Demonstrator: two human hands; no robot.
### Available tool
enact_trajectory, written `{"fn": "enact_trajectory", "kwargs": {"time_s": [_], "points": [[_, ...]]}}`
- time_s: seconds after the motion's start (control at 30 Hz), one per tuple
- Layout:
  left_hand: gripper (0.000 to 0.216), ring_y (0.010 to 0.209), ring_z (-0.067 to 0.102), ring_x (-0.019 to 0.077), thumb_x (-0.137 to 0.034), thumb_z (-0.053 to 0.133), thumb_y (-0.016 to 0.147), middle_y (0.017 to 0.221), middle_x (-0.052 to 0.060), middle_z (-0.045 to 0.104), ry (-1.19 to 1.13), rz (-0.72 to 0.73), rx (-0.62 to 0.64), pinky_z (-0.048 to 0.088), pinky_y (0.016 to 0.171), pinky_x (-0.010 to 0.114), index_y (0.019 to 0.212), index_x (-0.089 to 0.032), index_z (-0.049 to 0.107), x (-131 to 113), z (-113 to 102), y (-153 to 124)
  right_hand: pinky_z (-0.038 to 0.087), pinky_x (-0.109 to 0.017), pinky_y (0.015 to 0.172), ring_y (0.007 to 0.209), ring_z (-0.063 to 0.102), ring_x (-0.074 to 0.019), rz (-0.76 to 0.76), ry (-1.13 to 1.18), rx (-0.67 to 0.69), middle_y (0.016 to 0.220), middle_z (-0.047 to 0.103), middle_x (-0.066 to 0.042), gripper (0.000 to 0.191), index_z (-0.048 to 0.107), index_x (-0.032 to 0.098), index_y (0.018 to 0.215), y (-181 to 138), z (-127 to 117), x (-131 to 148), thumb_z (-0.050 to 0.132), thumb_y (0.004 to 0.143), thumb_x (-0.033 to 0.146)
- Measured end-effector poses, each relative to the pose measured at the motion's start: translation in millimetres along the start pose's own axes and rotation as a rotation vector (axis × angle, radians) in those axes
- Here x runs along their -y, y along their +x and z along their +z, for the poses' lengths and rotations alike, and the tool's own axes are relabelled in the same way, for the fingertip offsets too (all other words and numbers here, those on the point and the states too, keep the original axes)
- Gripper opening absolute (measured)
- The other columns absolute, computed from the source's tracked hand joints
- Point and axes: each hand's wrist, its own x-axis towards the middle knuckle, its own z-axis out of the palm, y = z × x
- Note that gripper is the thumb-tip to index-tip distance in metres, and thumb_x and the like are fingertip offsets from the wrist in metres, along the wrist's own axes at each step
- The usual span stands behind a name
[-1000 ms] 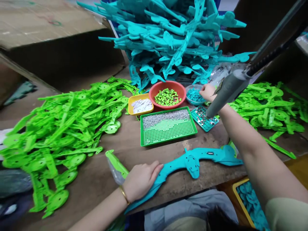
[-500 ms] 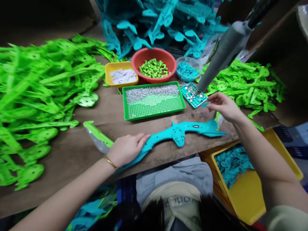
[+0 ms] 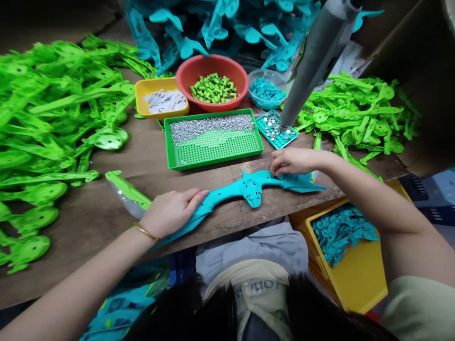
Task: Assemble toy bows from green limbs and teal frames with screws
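Observation:
A long turquoise plastic bow-shaped toy part [image 3: 227, 191] lies across the front of the table. My left hand [image 3: 171, 211] is closed around its left limb and rests on the table. Over the right limb, my right hand [image 3: 295, 161] has its fingers pinched together and pressed down where a small slot was visible earlier. The small turquoise piece it held is now hidden behind the fingers. Beyond the part are a green tray [image 3: 213, 163] of small metal screws and a turquoise tray [image 3: 275, 139] with round silver discs.
A grey screwdriver tool [image 3: 309, 66] hangs over the small tray. Behind stand a yellow bin [image 3: 161, 115], a red bowl [image 3: 213, 106] and a clear tub [image 3: 267, 105]. Lime parts are heaped left [image 3: 64, 102] and right [image 3: 359, 111]. A yellow crate [image 3: 362, 284] stands below the table, right.
My right hand has moved left from beside the small turquoise tray onto the part's right limb, carrying a small turquoise piece. My left hand keeps its hold. The view has shifted slightly.

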Motion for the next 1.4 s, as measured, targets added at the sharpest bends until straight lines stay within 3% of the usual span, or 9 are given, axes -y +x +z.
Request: {"fn": "enact_trajectory", "kwargs": {"time_s": [0.2, 0.4, 0.5, 0.67, 0.8, 0.9, 0.97, 1.13, 1.4], "points": [[0.064, 0.078, 0.066, 0.0300, -0.059, 0.015, 0.091, 0.079, 0.009, 0.071, -0.005, 0.002, -0.007, 0.036, 0.062, 0.032, 0.094, -0.024, 0.068, -1, 0, 1, 0.045, -0.027, 0.081, 0.087, 0.057, -0.0150, -0.074, 0.084, 0.135, 0.097, 0.059, -0.005, 0.016, 0.072, 0.018, 0.089, 8, 3, -3, 0.058, 0.083, 0.023], [0.063, 0.078, 0.067, 0.0290, -0.057, 0.014, 0.093, 0.078, 0.009, 0.071, 0.096, -0.013, -0.061, 0.034, 0.059, 0.031, 0.086, -0.022, 0.066, -3, 7, -4, 0.048, -0.028, 0.078, 0.093, 0.061, -0.0189, 0.253, 0.366, -0.045, 0.105, 0.067, -0.007, 0.045, 0.059, 0.016, 0.119, -4, 25, -9, 0.066, 0.078, 0.034], [0.062, 0.079, 0.068, 0.0276, -0.055, 0.014, 0.095, 0.081, 0.009, 0.072, 0.144, -0.025, -0.087, 0.034, 0.059, 0.031, 0.083, -0.022, 0.064, -5, 10, -8, 0.047, -0.029, 0.078, 0.092, 0.062, -0.0201, 0.266, 0.357, -0.030, 0.104, 0.070, -0.006, 0.033, 0.067, 0.017, 0.106, -4, 31, -8, 0.064, 0.078, 0.034], [0.059, 0.080, 0.068, 0.0262, -0.054, 0.016, 0.096, 0.082, 0.009, 0.073, 0.176, -0.026, -0.120, 0.034, 0.060, 0.030, 0.079, -0.022, 0.062, -6, 11, -11, 0.045, -0.026, 0.063, 0.075, 0.062, -0.0162, 0.366, 0.412, -0.138, 0.085, 0.071, -0.001, 0.022, 0.069, 0.019, 0.093, 0, 38, -4, 0.066, 0.073, 0.027], [0.056, 0.080, 0.068, 0.0243, -0.053, 0.018, 0.096, 0.082, 0.008, 0.073, 0.160, -0.030, -0.125, 0.036, 0.061, 0.029, 0.079, -0.022, 0.061, -8, 10, -13, 0.049, -0.031, 0.072, 0.084, 0.065, -0.0201, 0.362, 0.316, -0.143, 0.094, 0.073, -0.004, 0.026, 0.070, 0.020, 0.100, -3, 38, 5, 0.064, 0.076, 0.027], [0.055, 0.080, 0.069, 0.0235, -0.052, 0.018, 0.097, 0.083, 0.008, 0.073, 0.143, -0.014, -0.120, 0.037, 0.061, 0.029, 0.080, -0.021, 0.061, -13, 9, -13, 0.046, -0.037, 0.091, 0.108, 0.061, -0.0246, 0.190, 0.184, -0.256, 0.123, 0.065, -0.009, 0.040, 0.062, 0.021, 0.122, -2, 44, 16, 0.059, 0.085, 0.034], [0.056, 0.079, 0.069, 0.0239, -0.053, 0.017, 0.097, 0.082, 0.008, 0.073, 0.142, -0.017, -0.126, 0.037, 0.061, 0.029, 0.081, -0.021, 0.061, -18, 8, -13, 0.043, -0.040, 0.098, 0.117, 0.056, -0.0258, 0.111, 0.129, -0.341, 0.130, 0.059, -0.012, 0.045, 0.056, 0.021, 0.129, 2, 52, 22, 0.053, 0.090, 0.044], [0.061, 0.079, 0.069, 0.0255, -0.055, 0.014, 0.096, 0.081, 0.009, 0.072, 0.125, -0.033, -0.126, 0.037, 0.060, 0.029, 0.079, -0.021, 0.062, -29, 8, -13, 0.044, -0.041, 0.095, 0.111, 0.059, -0.0259, 0.194, 0.094, -0.407, 0.121, 0.063, -0.011, 0.047, 0.061, 0.021, 0.118, 10, 71, 21, 0.045, 0.091, 0.056], [0.067, 0.080, 0.069, 0.0279, -0.058, 0.014, 0.096, 0.083, 0.012, 0.073, -0.012, -0.004, -0.182, 0.040, 0.063, 0.033, 0.077, -0.019, 0.066, -45, 8, -7, 0.046, -0.042, 0.092, 0.109, 0.060, -0.0279, 0.306, 0.072, -0.419, 0.119, 0.064, -0.012, 0.049, 0.060, 0.020, 0.117, -8, 71, 10, 0.045, 0.090, 0.058]]}}
